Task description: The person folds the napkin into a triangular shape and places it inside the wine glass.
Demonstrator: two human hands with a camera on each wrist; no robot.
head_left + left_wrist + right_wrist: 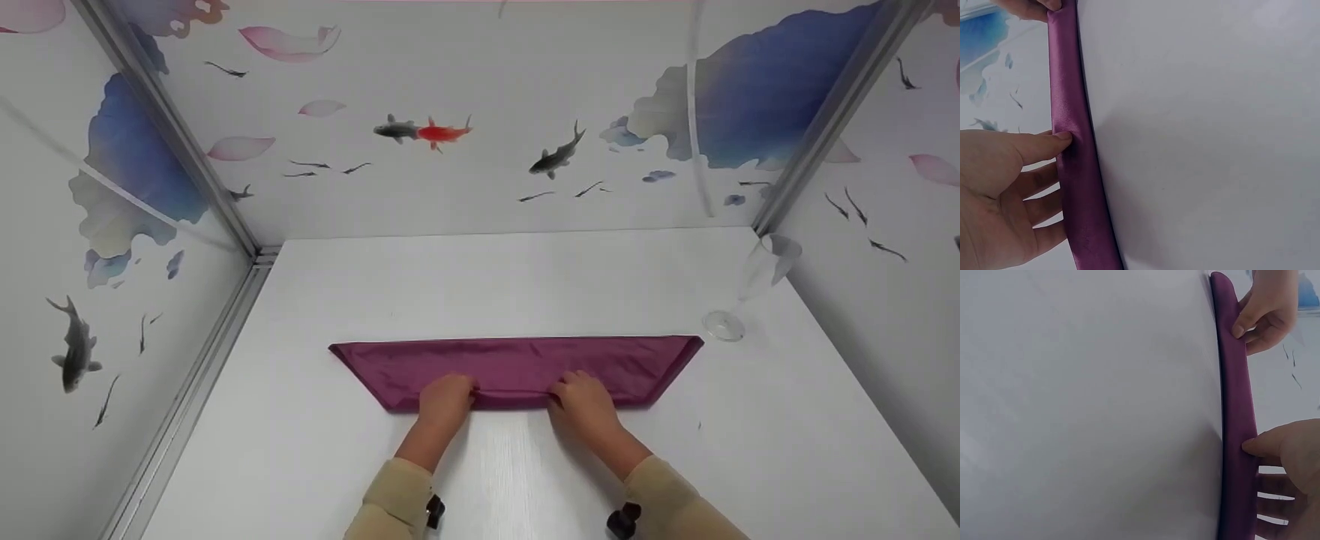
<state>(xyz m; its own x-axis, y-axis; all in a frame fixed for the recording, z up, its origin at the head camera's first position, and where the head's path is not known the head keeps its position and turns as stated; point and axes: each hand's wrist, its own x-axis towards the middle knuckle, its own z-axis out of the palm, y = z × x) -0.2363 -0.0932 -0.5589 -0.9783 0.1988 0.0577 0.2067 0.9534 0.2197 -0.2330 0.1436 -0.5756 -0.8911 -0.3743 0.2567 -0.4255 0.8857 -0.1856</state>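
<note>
A purple satiny cloth napkin (517, 358) lies on the white table, folded into a wide trapezoid with its long side away from me. Both hands are at its near, shorter edge. My left hand (448, 397) pinches that edge left of the middle, the thumb on the near face and the fingers behind, as the left wrist view shows. Some distance to the right, my right hand (585, 401) grips the same edge in a like way. Between the hands runs a narrow rolled or folded band of cloth (1237, 394). The fingertips behind the cloth are hidden.
A clear stemmed glass (724, 325) stands on the table just beyond the napkin's right corner. White panels (480, 67) printed with fish and petals enclose the table at the back and both sides, joined by metal posts (180, 135).
</note>
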